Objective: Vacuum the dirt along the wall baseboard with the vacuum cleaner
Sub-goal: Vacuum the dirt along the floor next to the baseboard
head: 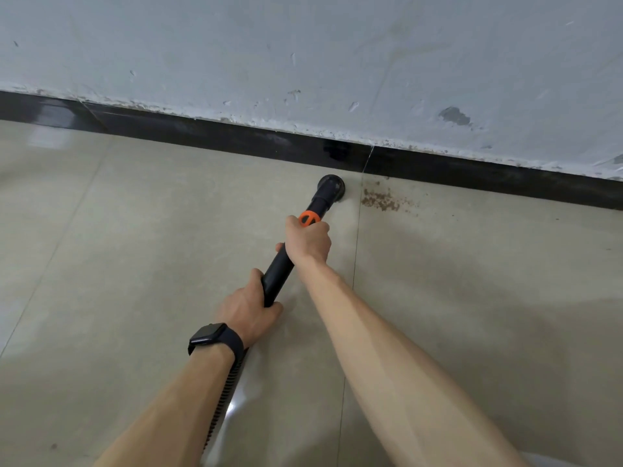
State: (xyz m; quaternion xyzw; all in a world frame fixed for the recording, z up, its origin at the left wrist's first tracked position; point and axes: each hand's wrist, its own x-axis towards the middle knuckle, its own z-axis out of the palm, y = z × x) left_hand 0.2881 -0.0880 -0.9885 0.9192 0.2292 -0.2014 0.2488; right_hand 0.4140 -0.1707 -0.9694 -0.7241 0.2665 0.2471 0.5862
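Left hand point(247, 303), black watch point(215, 338) at wrist: wrapped round smooth black vacuum tube point(279, 274). Ribbed hose point(224, 396): partly hidden by forearm, cut off below. Right hand point(308, 239): clamped on tube by orange collar point(309, 218). Round nozzle point(331, 187): on glossy beige floor tile point(135, 230), beside black baseboard point(202, 131). Gritty brown dirt point(381, 199): just right of nozzle, apart. Wall point(303, 45): chipped grey.

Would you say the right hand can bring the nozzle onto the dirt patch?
Probably yes: the right hand grips the wand, whose nozzle sits just left of the dirt patch, with nothing between them.
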